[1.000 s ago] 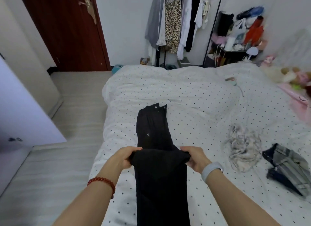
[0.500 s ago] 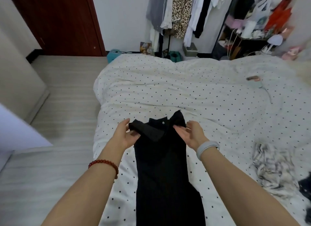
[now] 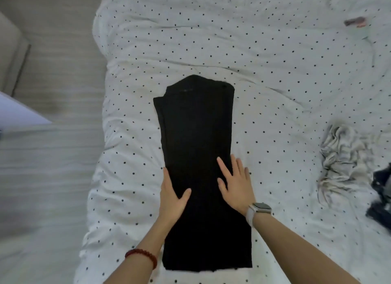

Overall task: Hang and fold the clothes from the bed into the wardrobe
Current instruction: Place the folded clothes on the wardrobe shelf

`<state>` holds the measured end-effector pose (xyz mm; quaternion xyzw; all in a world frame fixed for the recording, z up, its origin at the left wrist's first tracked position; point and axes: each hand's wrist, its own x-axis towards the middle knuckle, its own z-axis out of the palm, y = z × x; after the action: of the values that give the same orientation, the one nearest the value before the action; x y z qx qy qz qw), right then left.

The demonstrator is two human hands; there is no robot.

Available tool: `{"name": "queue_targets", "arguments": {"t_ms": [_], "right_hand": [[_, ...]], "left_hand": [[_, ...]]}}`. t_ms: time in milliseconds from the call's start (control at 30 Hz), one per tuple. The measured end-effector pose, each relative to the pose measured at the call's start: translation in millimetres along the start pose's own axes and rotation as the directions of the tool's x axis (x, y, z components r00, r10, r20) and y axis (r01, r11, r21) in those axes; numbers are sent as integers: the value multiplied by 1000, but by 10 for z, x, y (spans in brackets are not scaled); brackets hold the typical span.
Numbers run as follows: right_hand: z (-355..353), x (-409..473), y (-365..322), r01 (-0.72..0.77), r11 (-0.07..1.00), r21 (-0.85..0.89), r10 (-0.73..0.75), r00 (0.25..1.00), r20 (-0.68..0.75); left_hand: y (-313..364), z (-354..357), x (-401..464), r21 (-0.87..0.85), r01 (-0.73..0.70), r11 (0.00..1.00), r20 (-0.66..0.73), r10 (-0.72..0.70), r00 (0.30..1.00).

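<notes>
On the bed [image 3: 264,76], spread with a white cover dotted in black, black trousers [image 3: 198,148] lie flat in a long folded strip, one narrow end toward the far side of the bed and the other close to the person. The left hand [image 3: 172,199] rests along the trousers' left edge, its fingers [image 3: 167,178] straight and together on the cover beside the cloth and the thumb lying on the black fabric. The right hand [image 3: 236,184] lies palm down on the trousers' right edge, its fingers [image 3: 224,167] straight and slightly spread, holding nothing. A red bead bracelet [image 3: 142,255] circles the left wrist and a pale watch [image 3: 257,210] the right. To the right of the trousers, well apart, a crumpled grey and white garment [image 3: 342,156] sits on the cover, and just beyond it a dark garment [image 3: 380,197] is cut off by the frame edge. Far right of the trousers, toward the far side of the bed, lies a small pinkish thing [image 3: 355,22], too blurred to tell. Left of the bed is pale striped floor [image 3: 53,167].
</notes>
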<state>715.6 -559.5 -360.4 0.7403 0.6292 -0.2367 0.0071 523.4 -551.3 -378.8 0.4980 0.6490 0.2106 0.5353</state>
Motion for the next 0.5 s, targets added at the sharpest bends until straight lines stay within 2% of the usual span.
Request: {"name": "queue_targets", "arguments": {"t_ms": [100,167,233,300,367,500], "right_hand": [[247,-493,94,10,995,102,-8,1000,-23],[320,-740,132,-42,965,259,63,995,-73],[318,-923,127,-193,855,482,239,970,-35],[288,-1019,106,-322,697,640,358,930,78],[258,-1052,90,-378,611,695,368,914,173],[204,-1207,48,-406,546,733,335,907,253]], "left_hand": [[-357,77,-365,-7,62,998,20,-62,998],[-458,50,-506,-109,219,970,83,-210,974],[-458,11,-624,-259,399,880,189,-358,914],[-422,-56,-697,-352,515,782,287,-433,854],[-374,-111,-737,-369,529,764,303,-439,846],[-268,-142,-874,-306,467,830,250,-403,880]]}}
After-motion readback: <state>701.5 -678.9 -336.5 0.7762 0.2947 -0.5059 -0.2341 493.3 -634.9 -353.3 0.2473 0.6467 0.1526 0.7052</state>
